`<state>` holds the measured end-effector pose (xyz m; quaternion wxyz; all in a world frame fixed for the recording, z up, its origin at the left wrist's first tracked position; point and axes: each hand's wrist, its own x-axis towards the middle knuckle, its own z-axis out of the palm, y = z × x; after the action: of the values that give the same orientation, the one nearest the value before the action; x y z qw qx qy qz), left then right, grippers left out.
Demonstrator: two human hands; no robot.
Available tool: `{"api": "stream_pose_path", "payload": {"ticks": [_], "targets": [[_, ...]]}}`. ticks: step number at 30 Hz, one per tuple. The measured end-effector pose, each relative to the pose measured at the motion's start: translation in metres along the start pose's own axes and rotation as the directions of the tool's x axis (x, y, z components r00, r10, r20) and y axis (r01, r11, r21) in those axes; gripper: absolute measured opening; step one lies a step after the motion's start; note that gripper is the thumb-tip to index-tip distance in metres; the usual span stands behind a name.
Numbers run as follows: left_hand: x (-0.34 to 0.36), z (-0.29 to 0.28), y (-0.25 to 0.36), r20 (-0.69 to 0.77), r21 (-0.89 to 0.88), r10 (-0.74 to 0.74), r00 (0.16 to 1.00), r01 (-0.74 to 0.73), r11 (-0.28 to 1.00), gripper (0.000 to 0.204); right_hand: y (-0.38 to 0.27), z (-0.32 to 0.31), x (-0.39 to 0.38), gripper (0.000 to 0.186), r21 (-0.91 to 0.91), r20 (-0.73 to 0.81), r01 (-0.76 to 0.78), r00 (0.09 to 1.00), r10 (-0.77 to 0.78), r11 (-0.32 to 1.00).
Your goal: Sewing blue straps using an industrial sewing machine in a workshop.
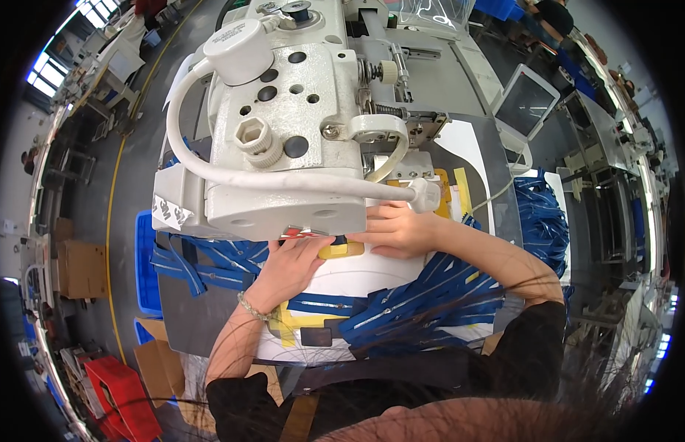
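Observation:
A white industrial sewing machine (pixel 276 118) fills the upper middle. My left hand (pixel 294 261) lies at the front of its head, fingers extended and tips partly hidden, touching near a small dark piece beside a yellow plate (pixel 339 250). My right hand (pixel 397 232) rests under the right end of the head, fingers stretched out flat, touching the work area. Blue zipper strips (pixel 423 302) with silvery teeth lie across the white board (pixel 342 276) below and right of my hands, and more blue strips (pixel 210 269) lie at left.
A pile of blue zippers (pixel 541 221) lies at right, below a screen (pixel 523 99). Blue bins (pixel 143 261), cardboard boxes (pixel 81 269) and a red crate (pixel 114 390) stand on the left. Other workers (pixel 548 22) appear at the upper edges.

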<state>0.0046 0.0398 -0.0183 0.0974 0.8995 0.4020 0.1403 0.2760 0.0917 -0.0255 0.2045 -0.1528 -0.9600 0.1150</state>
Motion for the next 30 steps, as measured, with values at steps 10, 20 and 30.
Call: {"api": "stream_pose_path", "payload": {"ticks": [10, 20, 30], "targets": [[-0.001, 0.0, -0.005, 0.077, -0.154, -0.078, 0.994, 0.089, 0.984, 0.031, 0.005, 0.001, 0.004, 0.047, 0.281, 0.148, 0.015, 0.987, -0.059, 0.959], [-0.001, -0.002, -0.007, -0.071, -0.123, 0.013, 0.997, -0.021, 0.992, 0.018, -0.022, -0.004, 0.005, 0.048, 0.183, 0.194, -0.175, 0.971, 0.139, 0.967], [-0.005, 0.005, -0.01, -0.081, -0.109, -0.006, 0.997, -0.003, 0.994, 0.021, -0.085, -0.03, -0.023, 0.022, 0.296, 0.253, -0.349, 0.926, 0.279, 0.889]]}}
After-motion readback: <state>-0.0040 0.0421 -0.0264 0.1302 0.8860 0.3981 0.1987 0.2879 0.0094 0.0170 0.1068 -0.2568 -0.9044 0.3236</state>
